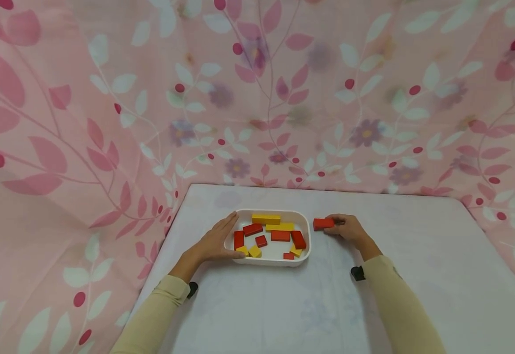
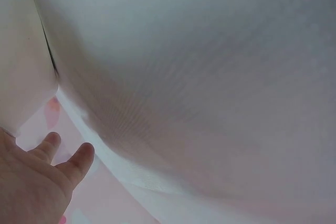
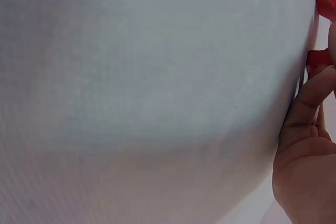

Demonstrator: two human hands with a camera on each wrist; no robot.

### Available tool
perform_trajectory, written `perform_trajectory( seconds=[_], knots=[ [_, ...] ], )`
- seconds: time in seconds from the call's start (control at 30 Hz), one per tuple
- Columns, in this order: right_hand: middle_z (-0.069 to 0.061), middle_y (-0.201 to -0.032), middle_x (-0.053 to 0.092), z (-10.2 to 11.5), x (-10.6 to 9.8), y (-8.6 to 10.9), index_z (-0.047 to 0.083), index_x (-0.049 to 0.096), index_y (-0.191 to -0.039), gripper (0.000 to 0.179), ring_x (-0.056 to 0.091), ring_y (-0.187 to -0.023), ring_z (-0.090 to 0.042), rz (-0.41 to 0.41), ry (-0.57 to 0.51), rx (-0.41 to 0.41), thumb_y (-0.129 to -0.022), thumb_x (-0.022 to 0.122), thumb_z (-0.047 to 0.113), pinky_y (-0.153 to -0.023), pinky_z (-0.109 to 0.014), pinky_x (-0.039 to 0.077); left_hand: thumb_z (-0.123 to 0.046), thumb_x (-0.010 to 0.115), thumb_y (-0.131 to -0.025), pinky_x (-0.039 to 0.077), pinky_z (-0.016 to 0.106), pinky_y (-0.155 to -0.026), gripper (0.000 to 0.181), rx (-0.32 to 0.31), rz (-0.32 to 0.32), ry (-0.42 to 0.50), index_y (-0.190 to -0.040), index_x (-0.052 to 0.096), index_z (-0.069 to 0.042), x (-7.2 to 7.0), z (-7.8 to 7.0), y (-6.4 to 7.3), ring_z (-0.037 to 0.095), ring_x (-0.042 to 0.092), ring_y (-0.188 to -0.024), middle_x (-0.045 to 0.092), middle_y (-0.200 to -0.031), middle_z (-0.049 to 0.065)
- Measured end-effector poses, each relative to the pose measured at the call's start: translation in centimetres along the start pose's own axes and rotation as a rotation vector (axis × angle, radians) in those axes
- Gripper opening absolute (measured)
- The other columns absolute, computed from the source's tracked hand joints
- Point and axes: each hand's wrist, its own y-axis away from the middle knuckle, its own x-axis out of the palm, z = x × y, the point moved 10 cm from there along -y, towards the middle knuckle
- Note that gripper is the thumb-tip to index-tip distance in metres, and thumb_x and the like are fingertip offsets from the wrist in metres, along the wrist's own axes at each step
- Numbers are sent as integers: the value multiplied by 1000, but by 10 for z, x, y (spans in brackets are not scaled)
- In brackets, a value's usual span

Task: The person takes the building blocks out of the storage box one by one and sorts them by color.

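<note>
Red block point(image 1: 323, 224) beside tray point(image 1: 268, 262) — floral backdrop point(image 1: 328, 98)

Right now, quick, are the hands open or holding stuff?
Left hand: open, fingers spread at the left end of the white tray.
Right hand: closed, holding a red block beside the tray.

"Where is room for your right grip point(image 1: 349, 231)?"
"Right of it and nearside of the white tray point(image 1: 271, 263), the desk point(image 1: 275, 305) lies bare; only a narrow strip separates your red block point(image 1: 323, 224) from the tray."
"Obstacles?"
"The tray's rim, blocks point(image 1: 280, 236) inside, your left grip point(image 1: 215, 242) at its left end, floral cloth point(image 1: 279, 98) behind."
</note>
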Motion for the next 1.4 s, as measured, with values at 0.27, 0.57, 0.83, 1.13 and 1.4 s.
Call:
perform_trajectory(
  seconds=[0.27,0.57,0.83,1.13,1.4],
  knots=[
    [-17,-142,52,3,5,0,12,59,-137,56,40,-127,-34,5,-14,9,-86,78,27,-108,-51,42,-76,71,-67,24,64,-116,122,2,-13,6,-160,5,-32,-4,2,0,28,14,-153,3,-168,-9],
    [-19,-137,54,12,4,-1,12,62,-134,53,42,-121,-34,-17,19,2,-85,78,25,-97,-44,47,-75,71,-67,24,65,-115,122,7,-15,11,-160,4,-32,-7,0,-2,27,13,-154,1,-168,-10],
    [-18,-136,58,17,10,-4,11,66,-129,49,45,-120,-34,-23,32,-40,-84,80,23,-102,-47,44,-75,71,-68,25,64,-116,122,28,-16,25,-160,5,-29,-6,-5,-3,29,14,-153,3,-168,-7],
    [-17,-136,58,15,14,-2,13,66,-129,48,46,-123,-34,0,54,-53,-84,80,26,-106,-52,42,-74,72,-67,25,63,-116,122,17,-9,31,-160,5,-31,-1,-5,-1,27,14,-154,3,-168,-9],
    [-16,-135,58,11,12,-3,16,66,-130,49,46,-118,-32,-1,74,-45,-84,79,27,-100,-47,43,-75,72,-66,24,63,-117,123,7,-5,26,-160,7,-30,-4,-4,0,27,15,-153,4,-168,-9]
  ],
)
